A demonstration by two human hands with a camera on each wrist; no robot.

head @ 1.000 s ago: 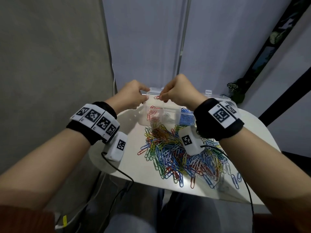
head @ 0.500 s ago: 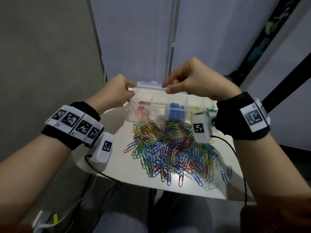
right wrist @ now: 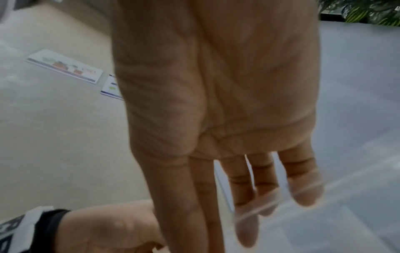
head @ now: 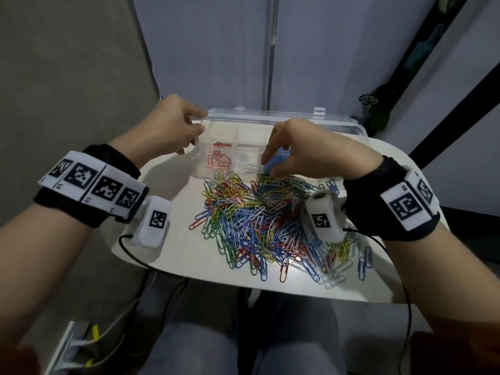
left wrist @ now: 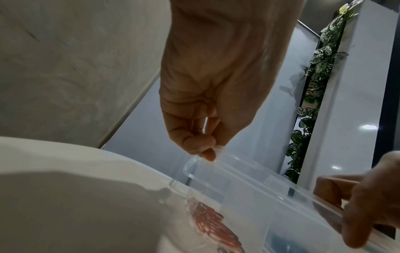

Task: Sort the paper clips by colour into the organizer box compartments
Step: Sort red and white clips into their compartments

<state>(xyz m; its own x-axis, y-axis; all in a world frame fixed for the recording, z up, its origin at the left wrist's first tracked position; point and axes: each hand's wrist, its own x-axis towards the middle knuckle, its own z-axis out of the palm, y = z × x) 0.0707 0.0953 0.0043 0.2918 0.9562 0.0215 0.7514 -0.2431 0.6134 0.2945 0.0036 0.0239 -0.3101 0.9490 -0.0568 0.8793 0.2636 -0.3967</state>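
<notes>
The right wrist view is showing only the palm and blurred fingers; the box wall is crossing the fingertips (right wrist: 246,227) as a faint clear edge, and no clip can be made out there. In the head view the right hand (head: 311,152) is covering the blue compartment (head: 273,165) and everything at 3 o'clock of it, so those contents are hidden. The clear-clip compartment (head: 247,165) is hard to read. The wrist camera is hiding part of the pile (head: 259,226).

The left hand (head: 173,128) is sitting at 9 o'clock of the box (head: 359,131), fingers curled, its thumb and fingertip touching the lid corner (left wrist: 192,164); a thin pale sliver is showing between the fingers, and I cannot tell what it is. The right hand is reaching down with fingers extended and loosely spread, holding nothing visible, its fingertips at the near wall of the box, where the pile begins.

The box is standing open at 12 o'clock on the tabletop (head: 167,255), red clips (head: 219,161) in its leftmost near compartment. The pile is lying at 6 o'clock of it.

Against half a second ago, the right hand has dropped from a raised pinch above the box to the box's near wall; the left hand is remaining at the corner.
</notes>
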